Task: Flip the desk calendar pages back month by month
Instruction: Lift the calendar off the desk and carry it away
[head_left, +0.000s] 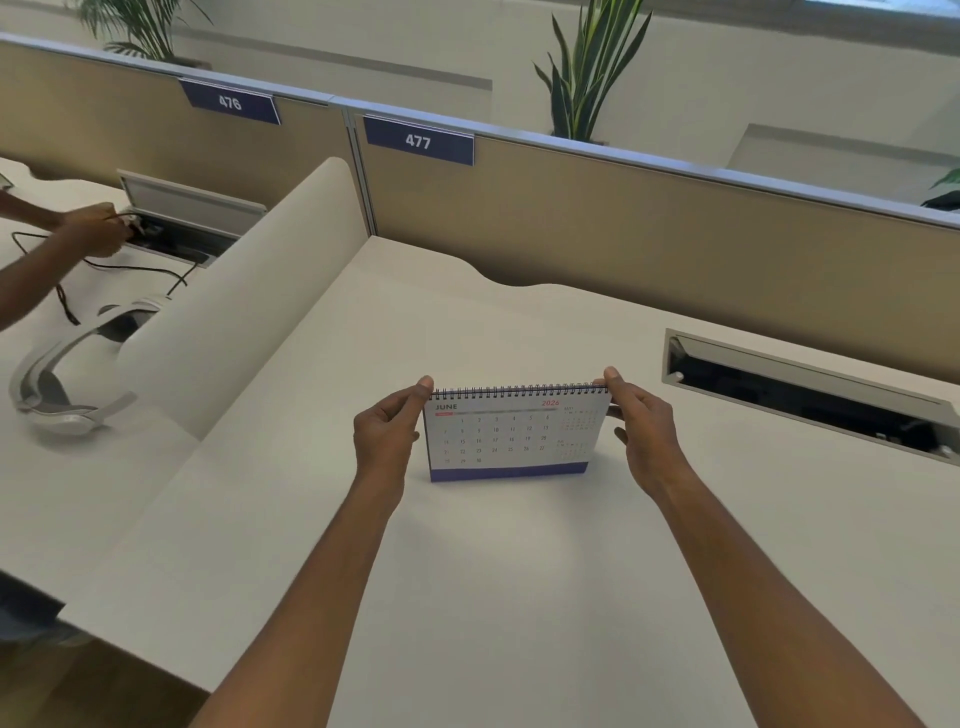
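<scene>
My left hand (387, 431) and right hand (641, 423) each pinch an upper corner of the desk calendar (511, 434), standing upright on the white desk (519, 597) and showing June 2026, so I judge May through January remain.

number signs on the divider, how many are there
2: the 476 sign on the left panel of the divider, and the 477 sign just right of the post between panels. More may lie outside the frame.
</scene>
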